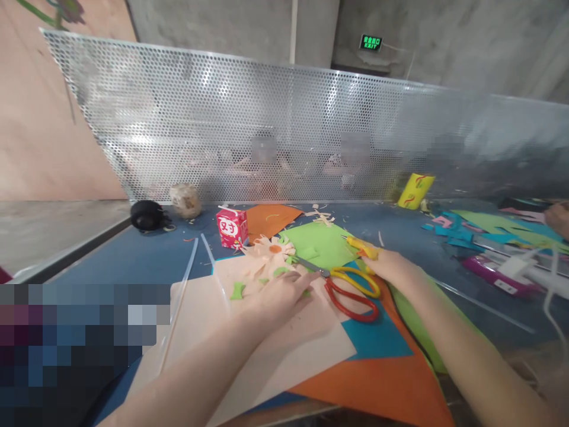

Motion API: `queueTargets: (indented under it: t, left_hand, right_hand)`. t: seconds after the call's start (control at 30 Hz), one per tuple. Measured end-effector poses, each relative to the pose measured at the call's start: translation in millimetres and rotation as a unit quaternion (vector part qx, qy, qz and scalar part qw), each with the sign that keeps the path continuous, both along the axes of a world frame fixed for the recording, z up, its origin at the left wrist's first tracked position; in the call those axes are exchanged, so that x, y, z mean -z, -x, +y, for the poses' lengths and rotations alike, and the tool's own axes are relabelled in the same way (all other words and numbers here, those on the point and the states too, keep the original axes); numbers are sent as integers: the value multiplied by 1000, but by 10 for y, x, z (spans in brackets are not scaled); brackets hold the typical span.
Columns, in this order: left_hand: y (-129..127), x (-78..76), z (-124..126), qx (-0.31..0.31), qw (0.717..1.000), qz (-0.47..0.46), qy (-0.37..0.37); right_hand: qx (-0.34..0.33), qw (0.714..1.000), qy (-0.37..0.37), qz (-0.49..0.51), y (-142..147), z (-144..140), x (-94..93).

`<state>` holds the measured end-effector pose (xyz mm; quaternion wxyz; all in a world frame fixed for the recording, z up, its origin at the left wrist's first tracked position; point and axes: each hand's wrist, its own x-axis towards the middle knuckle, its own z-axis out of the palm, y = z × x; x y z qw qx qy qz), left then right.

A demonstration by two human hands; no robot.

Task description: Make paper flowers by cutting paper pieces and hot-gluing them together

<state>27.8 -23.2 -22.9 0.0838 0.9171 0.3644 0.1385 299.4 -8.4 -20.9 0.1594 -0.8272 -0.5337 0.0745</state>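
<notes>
Left grip: the left hand (pixel 276 295) lay flat, palm down, fingers spread loosely on the cream sheet (pixel 284 350), pinching nothing; its fingertips touched small green scraps (pixel 281 271).
Right grip: the right hand (pixel 391 265) had its fingers curled around a small yellow piece (pixel 361 245), pinching it near the far end; how tightly, I could not tell.
Scissors: the scissors (pixel 351 287), one loop yellow and one red, lay on the papers between the two hands, just beside the right hand, blades pointing away to the left; neither hand was in the loops.
Flower: a cream paper flower (pixel 269 248) with an orange centre sat just beyond the left fingertips.
Green sheet: a light green sheet (pixel 322 243) lay under the right hand's piece, beyond the scissors.
Other sheets: a blue sheet (pixel 377 338) and an orange sheet (pixel 391 385) fanned out under the cream one, toward the near edge.
Carton: a small red carton (pixel 232 227) stood upright behind the flower.
Worktop: the blue worktop (pixel 146 255) carried it all, with clear sticks (pixel 184 276) lying left of the papers.
Screen: a perforated metal screen (pixel 222 118) stood along the far edge.
Right side: more paper cuttings (pixel 457 231) lay well apart, with a yellow cup (pixel 415 191) by the screen.
</notes>
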Motion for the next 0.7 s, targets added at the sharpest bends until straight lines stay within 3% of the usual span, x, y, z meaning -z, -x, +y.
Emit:
queueTargets:
  t: [0.17,0.23,0.33,0.4,0.5,0.63,0.7]
  left_hand:
    - [29,67,38,-44,998,-43,32]
    - [40,74,46,-40,992,-101,61]
    - [49,60,80,-50,963,-235,124]
    - [53,40,117,-66,917,-338,201]
    - [70,-3,168,-96,815,-455,346]
    - [99,-46,194,-133,685,-553,455]
    - [103,-45,201,-137,647,-583,472]
  right_hand:
    - [54,981,-61,179,-81,20,11]
    - [65,952,-111,276,-72,5,-20]
    - [58,881,-195,427,1,-15,-108]
    - [44,828,-228,511,79,-34,-191]
    - [19,758,-251,602,209,-85,-337]
    - [6,614,-272,741,382,-169,-551]
    - [1,589,-259,766,481,-184,-641]
